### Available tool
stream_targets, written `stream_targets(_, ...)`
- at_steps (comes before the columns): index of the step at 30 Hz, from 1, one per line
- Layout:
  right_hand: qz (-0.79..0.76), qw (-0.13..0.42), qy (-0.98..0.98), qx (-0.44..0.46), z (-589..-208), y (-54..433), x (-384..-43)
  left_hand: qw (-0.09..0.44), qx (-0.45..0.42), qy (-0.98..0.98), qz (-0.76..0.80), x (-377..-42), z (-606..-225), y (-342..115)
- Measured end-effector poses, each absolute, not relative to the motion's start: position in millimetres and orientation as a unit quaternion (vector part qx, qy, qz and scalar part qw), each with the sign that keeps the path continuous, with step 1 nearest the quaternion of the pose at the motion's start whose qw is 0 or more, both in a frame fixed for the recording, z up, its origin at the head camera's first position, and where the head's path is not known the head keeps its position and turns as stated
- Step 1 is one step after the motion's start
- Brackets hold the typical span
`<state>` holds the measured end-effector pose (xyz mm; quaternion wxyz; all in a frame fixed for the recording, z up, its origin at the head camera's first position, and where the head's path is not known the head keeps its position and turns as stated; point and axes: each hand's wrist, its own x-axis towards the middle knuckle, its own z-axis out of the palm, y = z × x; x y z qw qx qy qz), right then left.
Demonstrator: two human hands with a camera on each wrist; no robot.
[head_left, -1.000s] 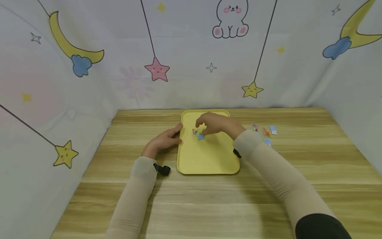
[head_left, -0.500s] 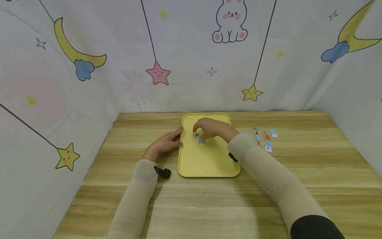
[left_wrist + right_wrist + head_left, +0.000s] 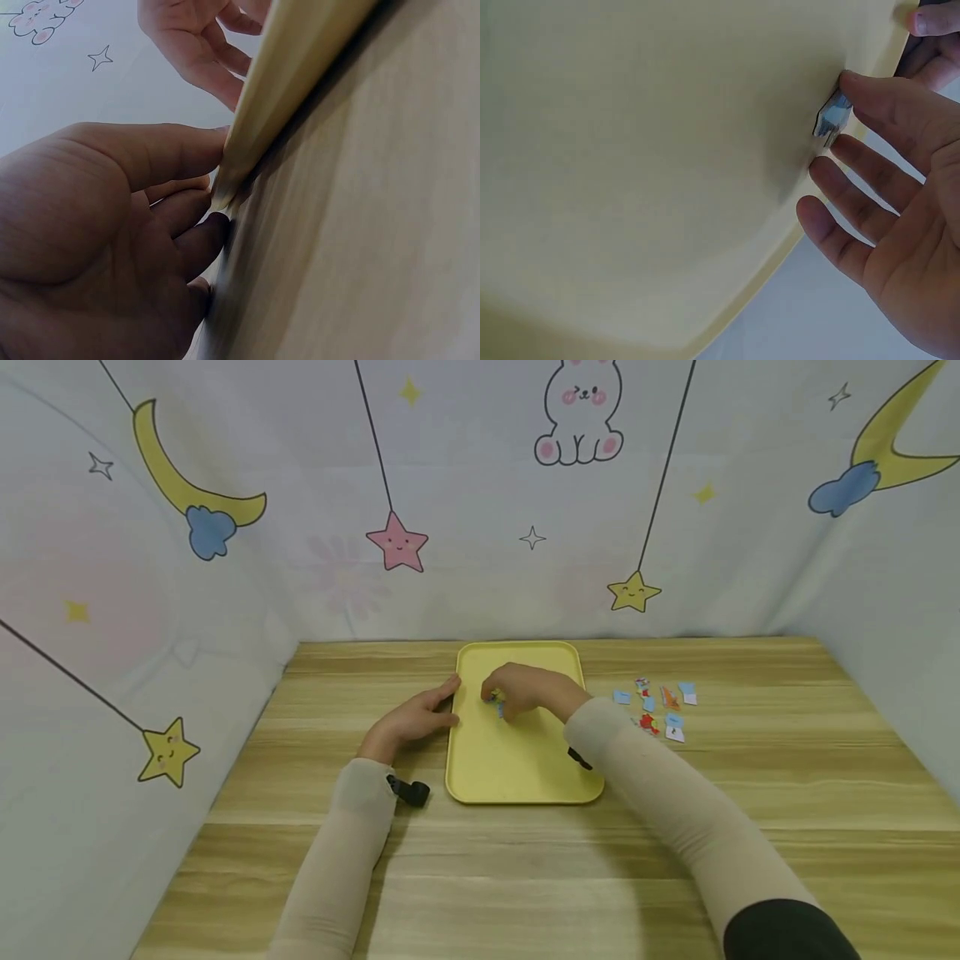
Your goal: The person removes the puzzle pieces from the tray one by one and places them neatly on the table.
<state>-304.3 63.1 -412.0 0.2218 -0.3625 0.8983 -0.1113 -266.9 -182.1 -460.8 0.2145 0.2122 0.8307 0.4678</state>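
Note:
On the yellow tray (image 3: 517,777) my right hand (image 3: 528,687) bends over small printed puzzle pieces (image 3: 500,703), which show blue and yellow. The right wrist view shows the puzzle pieces (image 3: 834,112) between the thumb and index fingertip, low over the tray's surface; the other fingers spread loosely beside them. Part of the pieces is hidden by the fingers. My left hand (image 3: 412,714) lies at the tray's left side, thumb and fingertips against the rim. Close up, the left wrist view has the thumb (image 3: 180,154) touching the tray's edge (image 3: 259,112), with fingers lightly bent below.
Right of the tray, several loose puzzle pieces (image 3: 670,697) lie scattered on the wooden table (image 3: 787,760), in blue, red, orange and white. A patterned cloth (image 3: 465,593) hangs behind the table. Black wrist cameras sit at both cuffs.
My right hand has come down and a little toward me, its fingers closing in around the puzzle pieces. The left hand keeps its place at the rim. More loose pieces show beside the right forearm.

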Motion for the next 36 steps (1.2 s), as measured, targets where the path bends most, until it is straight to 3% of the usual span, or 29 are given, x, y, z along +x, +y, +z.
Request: stream_targets(36,-0.119,0.192,0.898,-0.377,-413.8,78.8,-296.8,0.216,0.211,0.836,0.459,-266.0,-460.4,-180.0)
